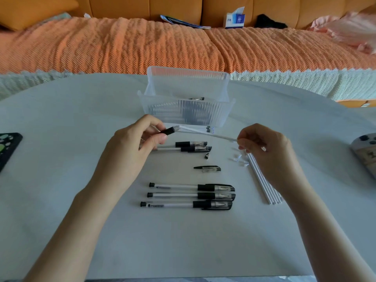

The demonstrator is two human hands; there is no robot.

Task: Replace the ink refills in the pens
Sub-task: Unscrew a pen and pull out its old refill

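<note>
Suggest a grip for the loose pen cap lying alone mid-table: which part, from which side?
Probably pinch the loose pen cap from above across its clear body. It lies flat on the table, lengthwise left-right, clip along the far side, so the near and far sides are open. Nothing touches it.

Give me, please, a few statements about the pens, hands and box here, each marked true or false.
1. The left hand holds a pen barrel by its black grip. True.
2. The right hand rests empty on the table. False: it pinches the end of a refill that runs into the barrel.
3. Three capped pens lie in a row near the person. True.
4. The clear box stands left of the phone. False: it stands at the centre, far side; the phone lies at the left edge.
5. A loose cap lies on the table. True.
</note>
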